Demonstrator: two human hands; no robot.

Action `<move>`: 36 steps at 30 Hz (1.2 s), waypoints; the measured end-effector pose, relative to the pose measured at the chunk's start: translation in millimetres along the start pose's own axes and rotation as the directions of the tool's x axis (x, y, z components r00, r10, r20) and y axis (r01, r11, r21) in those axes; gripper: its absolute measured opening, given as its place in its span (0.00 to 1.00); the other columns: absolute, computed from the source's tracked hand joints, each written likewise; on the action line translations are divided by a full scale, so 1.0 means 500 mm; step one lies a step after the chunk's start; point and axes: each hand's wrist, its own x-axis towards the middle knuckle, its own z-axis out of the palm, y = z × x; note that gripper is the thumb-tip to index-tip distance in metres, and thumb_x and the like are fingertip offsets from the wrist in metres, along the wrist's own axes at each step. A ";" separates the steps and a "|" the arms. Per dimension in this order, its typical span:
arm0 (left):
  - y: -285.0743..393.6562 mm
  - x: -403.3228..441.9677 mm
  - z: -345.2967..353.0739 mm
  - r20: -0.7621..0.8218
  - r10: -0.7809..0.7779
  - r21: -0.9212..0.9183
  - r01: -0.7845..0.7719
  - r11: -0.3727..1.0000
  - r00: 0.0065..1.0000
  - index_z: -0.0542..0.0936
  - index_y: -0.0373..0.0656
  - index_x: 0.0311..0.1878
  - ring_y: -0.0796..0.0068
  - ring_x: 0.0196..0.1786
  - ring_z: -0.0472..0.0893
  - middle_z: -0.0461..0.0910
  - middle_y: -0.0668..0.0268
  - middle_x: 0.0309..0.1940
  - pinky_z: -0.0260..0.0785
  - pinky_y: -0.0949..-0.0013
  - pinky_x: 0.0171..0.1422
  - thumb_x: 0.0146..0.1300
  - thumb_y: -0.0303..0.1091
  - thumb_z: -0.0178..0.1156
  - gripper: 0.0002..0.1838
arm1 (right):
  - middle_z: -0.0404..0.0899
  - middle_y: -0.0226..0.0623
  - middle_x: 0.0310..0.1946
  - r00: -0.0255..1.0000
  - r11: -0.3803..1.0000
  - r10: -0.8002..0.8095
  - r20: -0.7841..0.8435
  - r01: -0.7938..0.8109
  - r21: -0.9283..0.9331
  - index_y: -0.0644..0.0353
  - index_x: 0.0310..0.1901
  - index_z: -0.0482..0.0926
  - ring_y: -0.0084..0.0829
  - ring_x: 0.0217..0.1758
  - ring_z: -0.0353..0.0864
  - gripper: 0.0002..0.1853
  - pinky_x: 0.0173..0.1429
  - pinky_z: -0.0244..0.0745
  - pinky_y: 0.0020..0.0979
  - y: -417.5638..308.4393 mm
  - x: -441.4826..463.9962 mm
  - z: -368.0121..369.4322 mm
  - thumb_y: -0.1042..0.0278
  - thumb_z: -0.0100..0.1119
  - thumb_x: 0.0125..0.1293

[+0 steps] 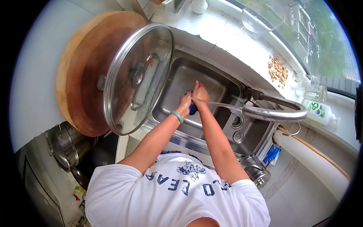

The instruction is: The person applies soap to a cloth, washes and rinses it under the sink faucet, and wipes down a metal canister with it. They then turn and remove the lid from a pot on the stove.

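Observation:
Over the steel sink (185, 70), my left hand (184, 103) and my right hand (200, 92) are close together. Between and below them shows a dark blue, smooth-looking thing (193, 109), mostly covered by the hands, so its kind cannot be told. Both hands have their fingers closed around it, as far as they show. A thin stream of water (213, 103) runs from the faucet (276, 112) across to the hands. A green bangle (177, 116) circles my left wrist.
A large glass lid (124, 77) leans left of the sink, before a round wooden board (85, 90). Shelled-looking nuts (278, 71) and a white soap bottle (317, 111) are on the window ledge. Metal pots (65, 145) stand lower left; another steel pot (255, 171) is near my right elbow.

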 end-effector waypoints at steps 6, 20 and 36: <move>0.023 0.078 -0.059 0.157 -0.173 0.004 0.175 0.985 0.972 0.76 0.36 0.36 0.68 0.33 0.77 0.78 0.61 0.33 0.71 0.64 0.38 0.60 0.43 0.52 0.16 | 0.68 0.59 0.43 0.970 0.971 -0.238 -0.047 0.239 0.014 0.62 0.44 0.69 0.58 0.40 0.73 0.19 0.44 0.68 0.50 -0.023 -0.142 -0.004 0.53 0.38 0.66; 0.057 0.039 -0.133 0.089 0.102 0.313 -0.125 0.942 0.991 0.69 0.44 0.47 0.68 0.46 0.73 0.73 0.61 0.43 0.70 0.58 0.44 0.49 0.28 0.54 0.19 | 0.76 0.31 0.25 0.918 0.956 -0.217 0.331 0.131 0.263 0.59 0.31 0.76 0.23 0.29 0.73 0.11 0.37 0.68 0.24 0.208 0.033 -0.054 0.65 0.67 0.51; 0.034 -0.057 -0.080 0.053 0.309 0.420 -0.302 0.856 0.949 0.79 0.34 0.30 0.83 0.27 0.72 0.76 0.70 0.25 0.65 0.75 0.33 0.54 0.37 0.62 0.13 | 0.76 0.52 0.38 0.979 0.965 0.150 -0.136 -0.115 0.237 0.63 0.38 0.78 0.50 0.48 0.71 0.14 0.57 0.65 0.38 0.210 -0.042 0.042 0.63 0.60 0.53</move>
